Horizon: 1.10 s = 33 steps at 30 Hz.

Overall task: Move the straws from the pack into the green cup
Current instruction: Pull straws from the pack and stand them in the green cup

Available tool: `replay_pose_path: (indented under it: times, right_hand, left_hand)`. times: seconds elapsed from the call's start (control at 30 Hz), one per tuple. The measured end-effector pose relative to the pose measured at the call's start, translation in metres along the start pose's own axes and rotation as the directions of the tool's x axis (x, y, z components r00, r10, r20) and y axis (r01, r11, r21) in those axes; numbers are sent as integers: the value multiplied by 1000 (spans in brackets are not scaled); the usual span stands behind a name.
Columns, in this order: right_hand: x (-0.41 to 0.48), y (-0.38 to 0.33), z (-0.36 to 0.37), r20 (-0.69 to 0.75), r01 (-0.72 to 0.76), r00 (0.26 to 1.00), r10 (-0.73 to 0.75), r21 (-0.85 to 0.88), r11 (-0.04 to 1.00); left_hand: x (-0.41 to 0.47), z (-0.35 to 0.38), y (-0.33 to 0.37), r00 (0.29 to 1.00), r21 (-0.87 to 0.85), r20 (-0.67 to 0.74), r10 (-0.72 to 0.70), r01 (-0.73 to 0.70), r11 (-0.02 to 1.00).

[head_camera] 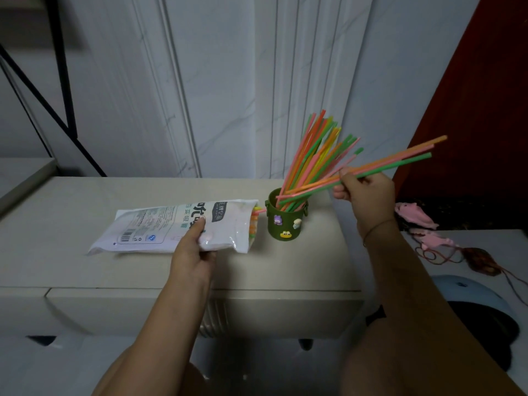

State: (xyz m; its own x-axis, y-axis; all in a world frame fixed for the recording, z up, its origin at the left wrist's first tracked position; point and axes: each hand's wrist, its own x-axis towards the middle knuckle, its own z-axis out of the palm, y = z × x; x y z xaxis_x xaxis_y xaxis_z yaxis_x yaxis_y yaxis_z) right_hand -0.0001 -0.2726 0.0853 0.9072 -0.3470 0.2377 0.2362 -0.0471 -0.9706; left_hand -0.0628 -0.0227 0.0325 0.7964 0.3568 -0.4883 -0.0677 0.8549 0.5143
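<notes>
the inside of the green cup is hidden by the crowd of straws standing in it, so where their lower ends sit can't be seen. the pack is mostly opaque white; only at its open right end do a few coloured straw tips show, poking out just beside the cup's rim. the print on it is too small to read.

the pack lies flat on the pale bench, long axis running left to right, mouth toward the cup. the left hand pins it, thumb on top and fingers curled under the near edge, a closed grip on the pack.

the right hand has a narrow pinch grip on a small bundle of held straws. they slant low, far ends up and right, near ends reaching the cup mouth. the standing straws lean up and to the right.

right of the bench, pink items and cords are blurred.
</notes>
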Motion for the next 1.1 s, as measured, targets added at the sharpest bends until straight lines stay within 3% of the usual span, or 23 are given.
replay_pose_path:
  times: [0.17,0.37,0.5,0.63,0.87,1.1]
  right_hand:
    - [2,7,20,85,33,996,-17,-196,980]
    - [0,25,37,207,-62,971,120,-266,962]
    - [0,31,29,199,-91,971,132,-203,975]
    - [-1,33,23,104,-74,991,82,-74,994]
    - [-8,39,26,139,-90,984,111,-147,985]
    - [-32,44,20,143,-204,967,209,-50,978]
  left_hand:
    - [-1,1,-3,1000,-4,2,8,-8,1000]
    - [-3,5,-5,1000,9,20,6,-6,1000]
    - [-2,5,-6,1000,13,21,5,-5,1000]
    - [-1,6,-8,1000,17,19,-3,2,1000]
    - [-3,11,-11,999,28,31,-13,12,1000]
    - [-4,10,-8,1000,6,22,-14,14,1000]
